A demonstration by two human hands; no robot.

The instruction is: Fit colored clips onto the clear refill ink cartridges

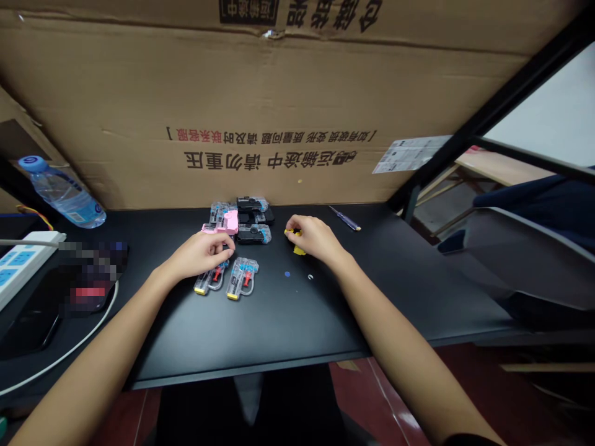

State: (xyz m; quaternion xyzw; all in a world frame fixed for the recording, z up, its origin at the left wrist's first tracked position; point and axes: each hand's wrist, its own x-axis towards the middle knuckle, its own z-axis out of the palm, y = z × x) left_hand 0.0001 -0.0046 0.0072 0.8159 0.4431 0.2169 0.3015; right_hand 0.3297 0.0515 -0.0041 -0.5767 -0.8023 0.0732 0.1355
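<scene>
My left hand (204,253) rests on the black table (288,322) with its fingers curled onto the grip of a pink toy gun (226,223). Two clear toy guns with red and yellow parts (242,278) lie just below that hand. Several black and clear toy guns (253,218) are stacked behind the pink one. My right hand (312,238) lies palm down, fingers closed over a small yellow part (297,249). A small blue dot (287,274) and a tiny ring (310,277) sit on the table near my right wrist.
A big cardboard sheet (279,111) stands behind the table. A water bottle (62,192) lies at the left, beside a white power strip (25,260) and a white cable (69,353). A small screwdriver (344,218) lies at the right. A black frame post (465,133) rises there.
</scene>
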